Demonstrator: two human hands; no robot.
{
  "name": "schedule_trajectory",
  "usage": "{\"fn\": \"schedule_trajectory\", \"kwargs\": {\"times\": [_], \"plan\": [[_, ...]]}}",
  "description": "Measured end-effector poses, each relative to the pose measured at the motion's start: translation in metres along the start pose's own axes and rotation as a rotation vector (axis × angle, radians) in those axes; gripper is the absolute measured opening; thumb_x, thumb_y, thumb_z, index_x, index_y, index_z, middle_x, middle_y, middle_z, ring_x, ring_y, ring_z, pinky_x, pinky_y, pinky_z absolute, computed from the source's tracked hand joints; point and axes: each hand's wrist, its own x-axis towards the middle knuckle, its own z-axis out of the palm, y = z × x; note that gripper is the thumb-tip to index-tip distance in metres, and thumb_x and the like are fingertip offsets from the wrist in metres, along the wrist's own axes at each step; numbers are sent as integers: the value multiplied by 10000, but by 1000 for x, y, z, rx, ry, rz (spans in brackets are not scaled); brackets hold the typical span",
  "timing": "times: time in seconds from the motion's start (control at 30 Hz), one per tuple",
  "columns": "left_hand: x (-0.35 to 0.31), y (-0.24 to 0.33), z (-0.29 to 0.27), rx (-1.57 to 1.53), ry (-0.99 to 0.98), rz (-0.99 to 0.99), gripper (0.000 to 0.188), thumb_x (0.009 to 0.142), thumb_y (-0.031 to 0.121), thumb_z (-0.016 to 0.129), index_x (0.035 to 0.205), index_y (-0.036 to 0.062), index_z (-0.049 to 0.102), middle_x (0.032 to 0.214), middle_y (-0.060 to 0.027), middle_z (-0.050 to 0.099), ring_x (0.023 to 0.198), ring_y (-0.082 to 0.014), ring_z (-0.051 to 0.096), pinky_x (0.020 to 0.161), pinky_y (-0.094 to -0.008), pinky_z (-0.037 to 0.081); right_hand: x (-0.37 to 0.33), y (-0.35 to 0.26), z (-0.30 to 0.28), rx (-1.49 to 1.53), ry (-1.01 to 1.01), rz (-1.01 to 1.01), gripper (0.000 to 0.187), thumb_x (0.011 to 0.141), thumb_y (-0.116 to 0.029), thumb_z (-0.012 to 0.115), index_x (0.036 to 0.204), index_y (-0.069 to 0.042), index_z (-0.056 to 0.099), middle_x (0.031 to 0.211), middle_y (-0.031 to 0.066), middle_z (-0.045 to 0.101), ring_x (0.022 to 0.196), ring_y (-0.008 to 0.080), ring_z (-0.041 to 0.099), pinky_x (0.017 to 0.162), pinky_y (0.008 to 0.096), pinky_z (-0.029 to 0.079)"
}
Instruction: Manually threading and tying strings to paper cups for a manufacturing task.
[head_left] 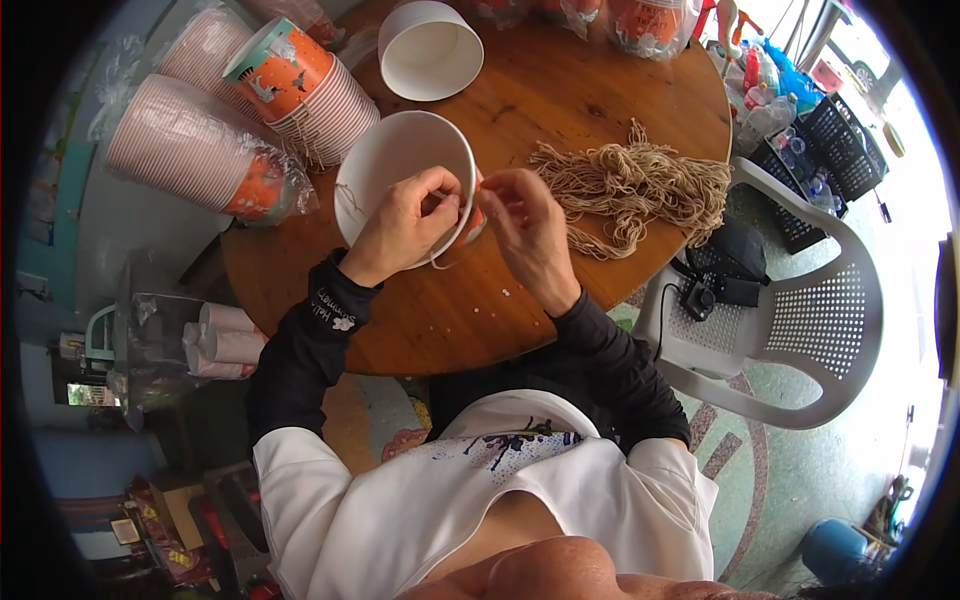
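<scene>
A round paper bucket (405, 135), white inside and orange outside, stands tilted on the wooden table in front of me. My left hand (408, 222) reaches over its open mouth, thumb and fingers pinched together close to the right-hand rim. Just outside that rim, my right hand (528, 228) has its thumb and fingertips drawn together beside the orange wall. What either pinch holds is too small to make out. A thin beige cord (350, 196) shows inside the bucket, and a bit of cord curls below the rim under my left hand.
A heap of beige cords (640, 188) lies right of my right hand. Stacked paper buckets (315, 105), some wrapped in plastic, crowd the left side. Another white bucket (432, 52) rests behind. A grey plastic chair (815, 300) holding a black bag (735, 255) stands at the right.
</scene>
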Motion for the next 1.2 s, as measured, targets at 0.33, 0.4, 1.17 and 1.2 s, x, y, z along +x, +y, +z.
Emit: {"fn": "schedule_trajectory", "kwargs": {"times": [0.33, 0.4, 1.17, 1.2], "plan": [[-20, 16, -18, -53, 16, 19, 72, 904, -13, 547, 972, 12, 543, 795, -100, 624, 704, -202, 646, 632, -308, 518, 34, -35, -17, -609, -289, -526, 167, 807, -104, 665, 972, -78, 659, 858, 65, 675, 827, 288, 591, 759, 387, 483], [-26, 14, -25, -42, 96, 76, 81, 895, -26, 556, 965, 15, 547, 803, -102, 622, 718, -217, 651, 638, -313, 519, 30, -42, -14, -554, -370, -530, 167, 797, -148, 689, 947, -78, 662, 801, 54, 670, 827, 283, 593, 765, 384, 470], [-38, -54, -31, -254, 290, 169, 114, 895, 65, 640, 1008, 78, 649, 915, -59, 661, 790, -195, 623, 691, -302, 500, 59, -71, 14, -549, -823, -137, 220, 876, -177, 672, 997, 5, 646, 907, 152, 672, 837, 233, 677, 730, 348, 540], [-35, -55, -32, -256, 295, 175, 114, 895, 65, 640, 1008, 78, 649, 915, -59, 661, 790, -195, 623, 691, -302, 500, 61, -69, 16, -409, -731, -76, 199, 875, -145, 668, 986, 19, 644, 878, 134, 668, 791, 195, 677, 707, 334, 545]]}}
